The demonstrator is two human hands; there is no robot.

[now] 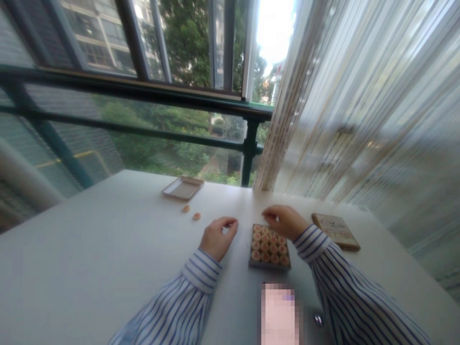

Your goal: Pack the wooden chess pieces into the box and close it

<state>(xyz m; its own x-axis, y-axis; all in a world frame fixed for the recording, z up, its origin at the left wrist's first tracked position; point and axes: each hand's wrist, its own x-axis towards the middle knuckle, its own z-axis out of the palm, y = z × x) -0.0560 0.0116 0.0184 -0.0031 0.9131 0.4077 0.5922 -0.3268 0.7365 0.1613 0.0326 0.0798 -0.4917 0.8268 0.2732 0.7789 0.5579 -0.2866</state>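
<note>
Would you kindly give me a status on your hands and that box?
Left hand curled on table, left of box. Right hand at box's far edge, grip unclear. Two loose pieces lie beyond.

Lit by bright daylight through a tall dark-framed window (230, 43), fenced by a dark green railing (143, 95), hung on the right with a sheer pleated curtain (359, 96), furnished with a white table (89, 249), overlooking trees (183, 38) and an apartment block (97, 33).
</note>
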